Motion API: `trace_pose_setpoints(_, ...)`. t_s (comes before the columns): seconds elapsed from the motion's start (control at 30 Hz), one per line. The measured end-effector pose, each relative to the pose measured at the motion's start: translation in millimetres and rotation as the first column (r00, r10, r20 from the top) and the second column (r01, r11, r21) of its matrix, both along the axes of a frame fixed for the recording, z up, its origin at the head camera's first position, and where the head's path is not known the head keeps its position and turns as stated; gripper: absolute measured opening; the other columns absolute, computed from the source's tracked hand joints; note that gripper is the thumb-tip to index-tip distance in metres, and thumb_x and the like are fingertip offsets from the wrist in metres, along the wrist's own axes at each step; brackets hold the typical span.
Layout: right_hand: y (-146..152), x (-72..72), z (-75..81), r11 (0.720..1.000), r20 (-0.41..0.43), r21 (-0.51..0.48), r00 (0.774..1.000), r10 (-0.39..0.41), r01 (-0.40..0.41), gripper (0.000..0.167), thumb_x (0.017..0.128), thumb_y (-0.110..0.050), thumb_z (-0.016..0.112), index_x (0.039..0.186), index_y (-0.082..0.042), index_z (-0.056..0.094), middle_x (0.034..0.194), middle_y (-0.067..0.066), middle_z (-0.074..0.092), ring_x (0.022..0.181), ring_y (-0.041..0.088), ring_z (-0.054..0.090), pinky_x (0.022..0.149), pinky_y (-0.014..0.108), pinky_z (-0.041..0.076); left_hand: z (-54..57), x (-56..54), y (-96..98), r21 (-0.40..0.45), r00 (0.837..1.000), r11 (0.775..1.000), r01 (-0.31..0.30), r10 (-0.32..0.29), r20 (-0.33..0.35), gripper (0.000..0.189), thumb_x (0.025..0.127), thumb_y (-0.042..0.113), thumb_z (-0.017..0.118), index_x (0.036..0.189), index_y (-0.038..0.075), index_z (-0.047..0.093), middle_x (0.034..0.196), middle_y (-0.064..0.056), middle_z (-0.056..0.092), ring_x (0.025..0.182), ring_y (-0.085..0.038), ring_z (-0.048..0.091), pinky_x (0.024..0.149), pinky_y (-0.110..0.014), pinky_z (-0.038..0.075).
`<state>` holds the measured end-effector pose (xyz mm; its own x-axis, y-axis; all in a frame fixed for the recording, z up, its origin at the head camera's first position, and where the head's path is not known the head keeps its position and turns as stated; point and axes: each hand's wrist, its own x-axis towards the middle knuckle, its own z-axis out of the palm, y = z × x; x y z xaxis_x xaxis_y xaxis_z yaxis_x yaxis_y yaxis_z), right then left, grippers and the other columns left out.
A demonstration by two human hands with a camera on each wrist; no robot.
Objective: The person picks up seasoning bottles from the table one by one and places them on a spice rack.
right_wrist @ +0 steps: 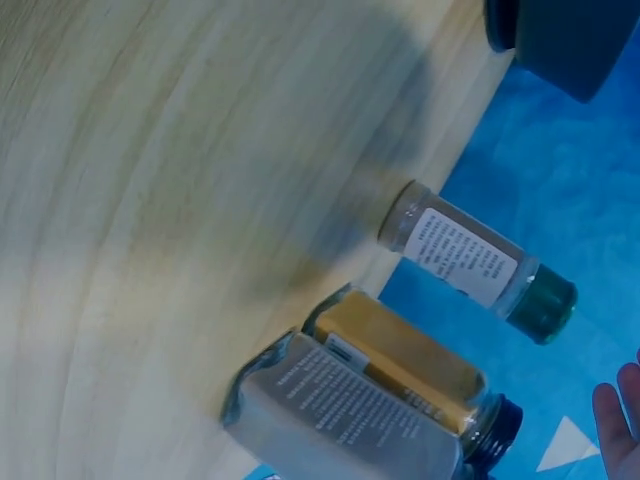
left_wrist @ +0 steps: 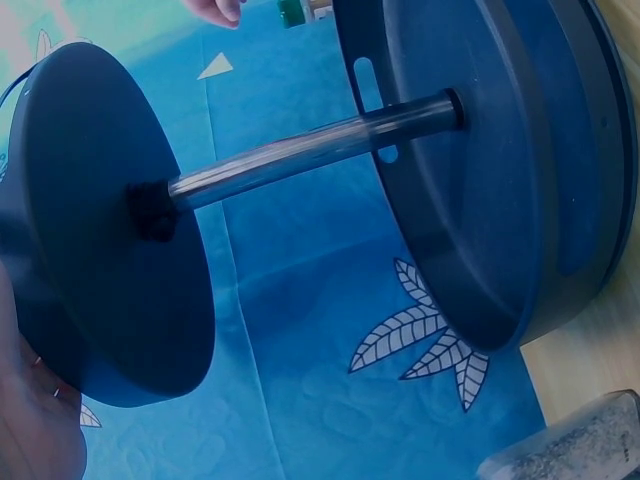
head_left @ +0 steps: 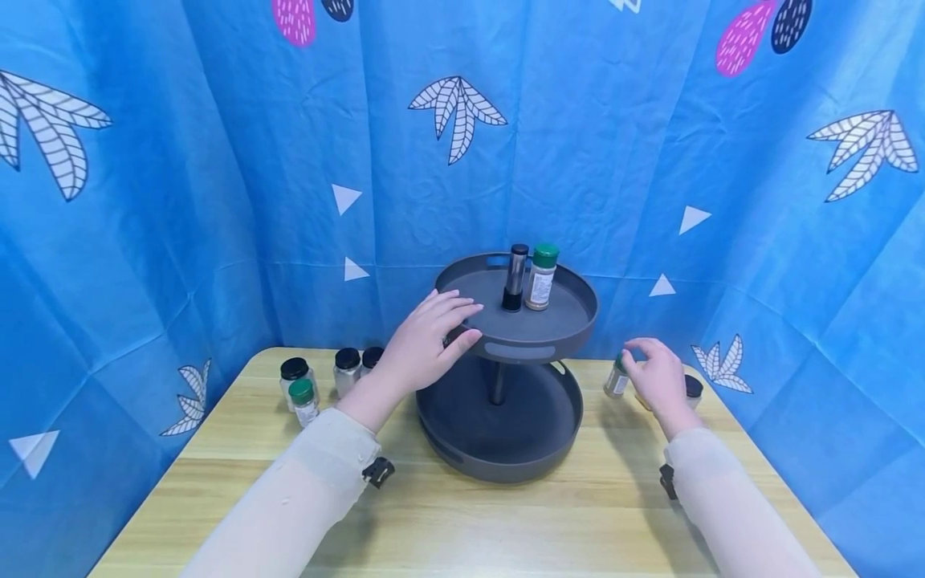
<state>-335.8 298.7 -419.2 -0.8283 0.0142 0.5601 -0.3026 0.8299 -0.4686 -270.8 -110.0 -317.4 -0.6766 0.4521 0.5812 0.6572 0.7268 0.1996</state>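
While the left hand lies against the left rim of the upper tray, fingers straight and loose over the edge, look across to the right: here's the right hand, over the table, right beside a green-capped jar! That jar stands upright just left of the right fingertips, to the right of the two-tier stand, and well apart from the left hand on the other side.

Is it a grab? From the head view the fingers seem to meet the cap, but the right wrist view settles it: there's a gap between fingers and cap, so the right hand is empty, fingers relaxed. The left hand clasps nothing either; it simply touches the tray.

Close in under the right hand, two more jars stand side by side, an orange-filled jar with a black lid and a grey-looking jar bearing a printed label. Up on the top tier, to the right of the left fingertips, a slim black-topped bottle stands next to another green-topped shaker. And over beyond the left forearm, black-lidded jars share the table's far left with a small green-lidded bottle!
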Motion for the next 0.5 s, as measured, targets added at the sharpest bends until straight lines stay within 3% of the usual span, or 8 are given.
trace_pose_setpoints(0.17,0.4,-1.9,-3.4,1.000,0.015,0.028,1.000,-0.009,0.009,0.023,0.095,-0.014,0.063,0.111,0.000,0.071,0.120,0.022,0.065,0.086,0.036,0.065,0.093,0.058,0.048,-0.4,0.1,0.1,-0.001,1.000,1.000,0.001,-0.001,-0.002,0.059,0.103,0.058,0.038,0.142,0.018,0.058,0.144,-0.003,0.056,0.145,-0.021,0.036,0.125,-0.039,0.013)
trace_pose_setpoints(0.37,1.3,-5.9,-7.4,0.999,0.031,0.049,0.999,-0.019,0.018,0.024,0.095,-0.014,0.063,0.110,0.001,0.072,0.118,0.022,0.066,0.109,0.041,0.060,0.097,0.059,0.046,-0.9,-0.1,0.4,0.004,1.000,1.000,0.008,-0.008,-0.016,0.056,0.103,0.055,0.042,0.141,0.017,0.059,0.143,-0.003,0.057,0.145,-0.022,0.037,0.124,-0.043,0.016)
trace_pose_setpoints(0.5,2.2,-9.1,-10.4,0.997,0.034,0.070,0.999,-0.023,0.021,0.022,0.094,-0.012,0.063,0.109,0.002,0.071,0.117,0.023,0.066,0.114,0.044,0.058,0.098,0.061,0.044,-0.7,-0.5,0.6,0.002,1.000,1.000,0.005,-0.005,-0.018,0.052,0.104,0.050,0.046,0.141,0.017,0.059,0.143,-0.003,0.057,0.144,-0.022,0.038,0.124,-0.042,0.016)
